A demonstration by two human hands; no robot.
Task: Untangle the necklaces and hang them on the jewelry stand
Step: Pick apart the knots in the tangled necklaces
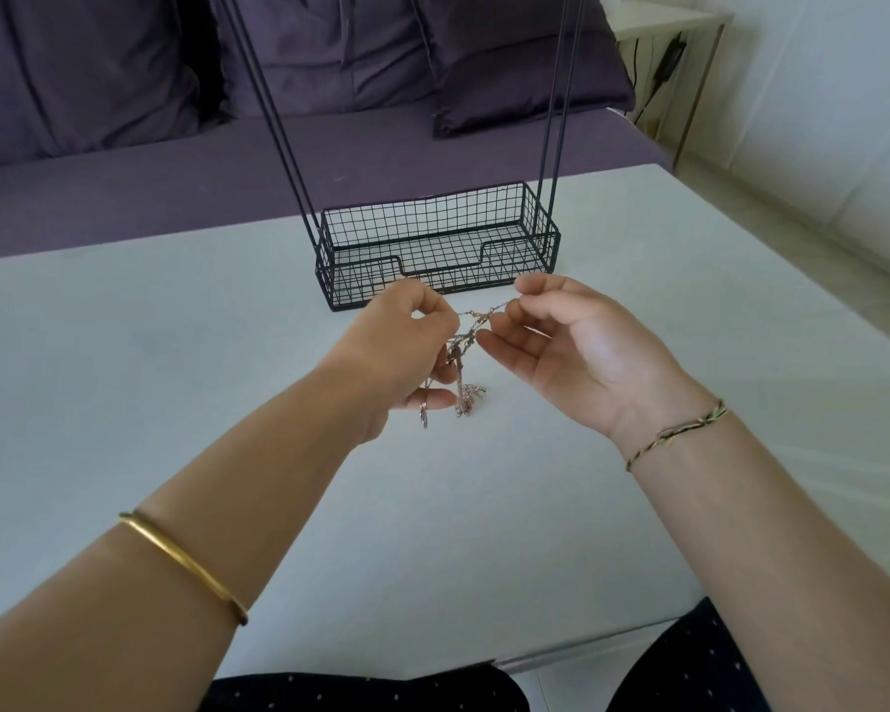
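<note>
necklaces [461, 352] hang knotted over the desk [176, 352], before the stand [361, 282]; our left hand [407, 346] and right hand [576, 346] each pinch a strand. we should ease loops apart gently, never yank.

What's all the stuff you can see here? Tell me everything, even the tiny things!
necklaces: one tangled bunch, number unclear, silvery-pink, hanging between both grips over the table
jewelry stand: one, black wire, basket base on the table behind the grips, rods rising out of view
table: one, white, under everything
sofa: one, purple, behind the table
cushions: a few, purple, on the sofa
side table: one, pale, top right, dark cables beside it
bangle: one, gold, left forearm
bracelet: one, dark and yellow thread, right wrist
dotted clothing: dark with pale dots, bottom edge
left grip: one hand, pinching the necklaces
right grip: one hand, pinching the necklaces
</note>
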